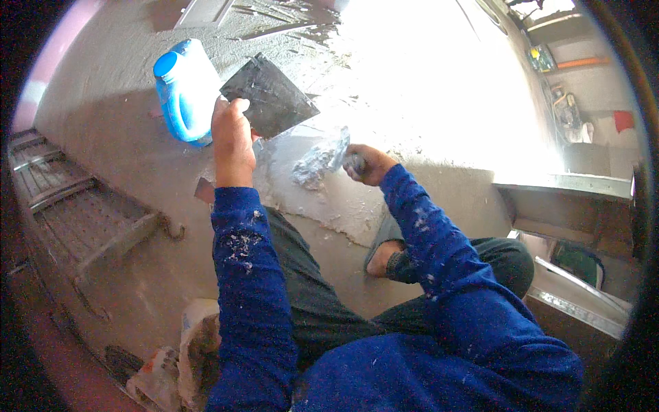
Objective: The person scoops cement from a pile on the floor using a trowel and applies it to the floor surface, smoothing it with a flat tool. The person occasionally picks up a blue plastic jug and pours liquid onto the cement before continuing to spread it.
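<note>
My left hand (233,141) is closed round the near corner of a dark, square, flat plate (271,99), its thumb lying on top. The plate is tilted and its face is smeared and scuffed. To the right, my right hand (374,166) grips a trowel (342,145) by its grey handle; bright light washes out part of its blade. At the trowel's left edge sits a lump of pale grey plaster (312,166), on a smeared, wet-looking patch of floor (343,213). Left of the plate stands a blue jug (180,103) with a blue cap and a handle.
A ladder-like metal frame (89,185) lies at the left. Crumpled sacks (195,350) rest at the lower left, beside my left arm. At the right are metal-edged panels (570,185). My sandalled foot (386,255) is close to the plaster patch. Strong light covers the far right floor.
</note>
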`<act>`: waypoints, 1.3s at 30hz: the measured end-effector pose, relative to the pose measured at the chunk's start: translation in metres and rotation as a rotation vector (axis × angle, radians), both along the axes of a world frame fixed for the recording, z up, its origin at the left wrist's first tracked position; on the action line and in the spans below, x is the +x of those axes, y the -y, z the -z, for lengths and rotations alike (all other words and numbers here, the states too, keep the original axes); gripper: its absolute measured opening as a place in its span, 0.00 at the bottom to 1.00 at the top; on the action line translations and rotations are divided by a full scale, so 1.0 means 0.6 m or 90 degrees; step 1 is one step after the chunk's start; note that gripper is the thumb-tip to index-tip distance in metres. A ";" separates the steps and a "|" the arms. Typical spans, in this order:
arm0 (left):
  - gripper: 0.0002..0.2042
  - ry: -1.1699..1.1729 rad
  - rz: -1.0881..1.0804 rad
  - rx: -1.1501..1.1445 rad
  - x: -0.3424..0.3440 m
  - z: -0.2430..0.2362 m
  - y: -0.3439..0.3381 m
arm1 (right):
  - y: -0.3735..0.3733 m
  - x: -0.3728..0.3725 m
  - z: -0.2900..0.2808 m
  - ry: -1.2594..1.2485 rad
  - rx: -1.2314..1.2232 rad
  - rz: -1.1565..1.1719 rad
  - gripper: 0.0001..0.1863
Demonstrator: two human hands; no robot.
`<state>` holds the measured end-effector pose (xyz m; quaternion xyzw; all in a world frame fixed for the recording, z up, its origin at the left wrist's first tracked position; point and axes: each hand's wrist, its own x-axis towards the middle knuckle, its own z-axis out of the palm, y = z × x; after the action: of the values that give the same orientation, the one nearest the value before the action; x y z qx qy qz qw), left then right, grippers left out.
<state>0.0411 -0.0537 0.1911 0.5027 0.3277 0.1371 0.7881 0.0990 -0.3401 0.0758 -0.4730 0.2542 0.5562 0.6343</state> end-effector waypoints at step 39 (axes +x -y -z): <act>0.13 -0.013 -0.023 -0.038 -0.001 -0.009 -0.012 | 0.044 -0.022 -0.036 0.781 -0.586 -0.929 0.21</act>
<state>0.0406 -0.0467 0.1962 0.4746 0.3484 0.1365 0.7967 0.0856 -0.3664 0.0976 -0.9057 -0.2694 0.3186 -0.0744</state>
